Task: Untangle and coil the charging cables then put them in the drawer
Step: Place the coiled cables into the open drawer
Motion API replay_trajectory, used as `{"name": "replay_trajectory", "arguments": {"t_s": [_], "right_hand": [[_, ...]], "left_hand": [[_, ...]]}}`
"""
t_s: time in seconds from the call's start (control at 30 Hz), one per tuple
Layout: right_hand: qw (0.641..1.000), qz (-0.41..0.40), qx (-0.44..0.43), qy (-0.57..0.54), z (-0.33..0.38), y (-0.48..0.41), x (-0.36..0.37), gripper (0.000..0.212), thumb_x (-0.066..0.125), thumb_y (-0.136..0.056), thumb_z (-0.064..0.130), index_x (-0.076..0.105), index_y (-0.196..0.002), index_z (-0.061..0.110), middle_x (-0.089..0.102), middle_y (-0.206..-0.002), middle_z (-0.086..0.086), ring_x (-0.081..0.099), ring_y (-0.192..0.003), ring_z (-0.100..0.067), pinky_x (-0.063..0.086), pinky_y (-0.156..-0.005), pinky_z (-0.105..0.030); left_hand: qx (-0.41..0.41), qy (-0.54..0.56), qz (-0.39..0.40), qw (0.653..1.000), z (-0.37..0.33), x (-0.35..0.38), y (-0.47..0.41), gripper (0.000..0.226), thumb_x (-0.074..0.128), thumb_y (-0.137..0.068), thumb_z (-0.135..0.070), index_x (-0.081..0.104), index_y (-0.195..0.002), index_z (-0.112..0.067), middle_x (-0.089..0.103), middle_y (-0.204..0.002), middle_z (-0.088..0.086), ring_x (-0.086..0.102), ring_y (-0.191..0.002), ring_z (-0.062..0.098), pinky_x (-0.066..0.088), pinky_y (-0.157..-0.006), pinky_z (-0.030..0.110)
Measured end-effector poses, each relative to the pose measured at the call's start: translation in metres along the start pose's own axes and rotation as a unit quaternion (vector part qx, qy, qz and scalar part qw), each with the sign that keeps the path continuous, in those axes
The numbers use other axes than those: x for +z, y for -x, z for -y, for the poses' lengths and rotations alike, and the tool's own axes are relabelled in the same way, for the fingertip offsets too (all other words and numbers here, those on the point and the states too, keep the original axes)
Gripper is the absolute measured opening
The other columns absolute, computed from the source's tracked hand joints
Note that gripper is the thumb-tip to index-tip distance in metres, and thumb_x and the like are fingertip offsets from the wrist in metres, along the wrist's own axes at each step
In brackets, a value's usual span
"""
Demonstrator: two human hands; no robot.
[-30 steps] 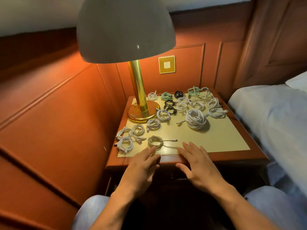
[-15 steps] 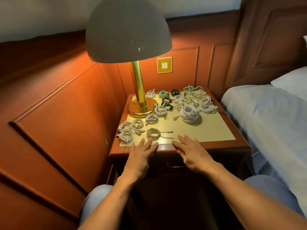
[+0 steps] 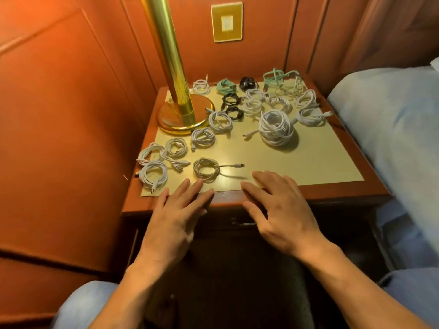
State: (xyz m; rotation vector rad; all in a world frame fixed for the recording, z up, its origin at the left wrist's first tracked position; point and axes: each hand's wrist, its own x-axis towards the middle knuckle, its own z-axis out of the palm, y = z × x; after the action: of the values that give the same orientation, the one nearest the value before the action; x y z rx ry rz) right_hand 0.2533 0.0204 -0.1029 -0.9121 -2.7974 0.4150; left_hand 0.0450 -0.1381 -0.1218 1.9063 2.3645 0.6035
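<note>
Several coiled cables lie on the nightstand [image 3: 332, 193]: white coils at the left [image 3: 153, 174], a beige coil [image 3: 206, 169] with its plug sticking out to the right, a big white coil [image 3: 276, 127], black coils [image 3: 231, 105] and green ones [image 3: 226, 86]. A loose green and white tangle [image 3: 283, 84] sits at the back right. My left hand [image 3: 177, 217] and my right hand [image 3: 280, 212] lie flat over the front edge, fingers straight, holding nothing. The left fingertips almost touch the beige coil. The drawer handle [image 3: 243, 223] shows between my hands in the dark front.
A brass lamp [image 3: 177, 91] stands at the nightstand's back left. Wood panelling closes off the left and back, with a brass wall plate [image 3: 227, 22]. A bed with pale sheets [image 3: 392, 119] runs along the right. My knees show at the bottom.
My head has moved closer and lower, so the lampshade has left the view. Both hands stay flat at the front edge, hardly shifted.
</note>
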Motion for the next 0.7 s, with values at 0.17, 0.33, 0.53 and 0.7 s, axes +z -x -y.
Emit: {"name": "replay_trajectory", "arguments": {"t_s": [0.17,0.33,0.53,0.7], "right_hand": [[1.000,0.006,0.001,0.005,-0.003,0.000,0.010,0.057,0.030,-0.100,0.059,0.032,-0.154,0.041,0.019,-0.168,0.008,0.008,-0.157,-0.013,0.014,-0.126,-0.053],[1.000,0.003,0.007,0.009,-0.003,0.000,0.013,0.059,0.026,-0.100,0.060,0.031,-0.155,0.040,0.019,-0.168,0.008,0.009,-0.156,-0.014,0.014,-0.126,-0.052],[0.999,0.018,0.034,0.014,0.011,0.007,0.004,0.053,0.034,-0.105,0.050,0.028,-0.157,0.039,0.014,-0.169,0.007,0.006,-0.157,-0.016,0.002,-0.128,-0.044],[0.998,0.038,0.039,0.015,0.019,0.026,-0.006,0.054,0.038,-0.106,0.042,0.025,-0.158,0.035,0.012,-0.170,0.002,0.004,-0.157,-0.019,0.001,-0.128,-0.043]], "left_hand": [[-0.011,0.019,-0.013,1.000,-0.001,0.006,0.000,0.070,0.068,-0.092,-0.014,0.042,-0.153,-0.037,0.031,-0.165,-0.009,0.020,-0.156,0.020,0.018,-0.122,0.063],[-0.010,0.016,-0.023,1.000,0.000,0.009,0.000,0.065,0.064,-0.095,-0.018,0.041,-0.153,-0.037,0.030,-0.165,-0.009,0.020,-0.156,0.021,0.017,-0.122,0.061],[-0.018,-0.045,0.005,0.999,-0.007,0.001,0.011,0.058,0.050,-0.103,-0.026,0.032,-0.157,-0.037,0.024,-0.168,-0.003,0.013,-0.157,0.024,0.014,-0.125,0.058],[-0.036,-0.087,0.034,0.995,-0.007,-0.006,0.032,0.070,0.048,-0.105,-0.027,0.009,-0.161,-0.043,0.006,-0.171,-0.006,-0.002,-0.158,0.023,-0.003,-0.126,0.051]]}}
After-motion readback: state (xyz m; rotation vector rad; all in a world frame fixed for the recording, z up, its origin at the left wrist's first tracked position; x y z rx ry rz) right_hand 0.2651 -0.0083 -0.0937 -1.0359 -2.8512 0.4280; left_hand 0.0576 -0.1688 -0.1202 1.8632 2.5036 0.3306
